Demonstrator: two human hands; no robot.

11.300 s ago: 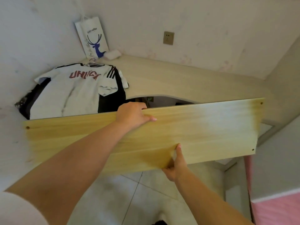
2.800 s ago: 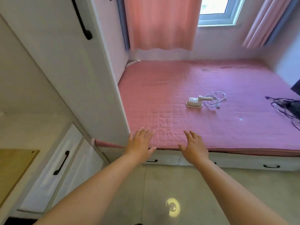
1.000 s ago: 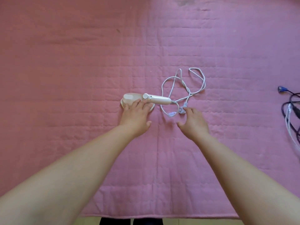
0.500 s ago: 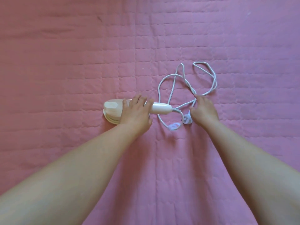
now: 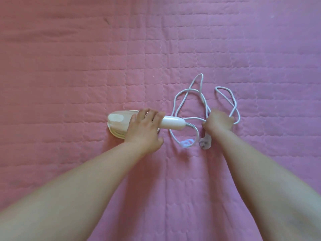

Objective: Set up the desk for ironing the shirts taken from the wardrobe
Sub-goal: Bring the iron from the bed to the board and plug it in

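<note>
The left hand (image 5: 145, 129) grips the iron (image 5: 121, 123) while the right hand (image 5: 218, 123) clutches its cord (image 5: 189, 92).

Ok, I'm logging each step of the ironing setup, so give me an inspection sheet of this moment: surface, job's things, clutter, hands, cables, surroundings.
Surface: pink quilted bed cover, fills the view.
Job's things: white iron lies on the cover, its handle pointing right.
Clutter: nothing seen.
Hands: left hand grips the iron's handle; right hand holds gathered cord.
Cables: white cord lies in loose loops beyond and around the right hand; its plug rests on the cover by the right wrist.
Surroundings: nothing seen beyond the cover.
</note>
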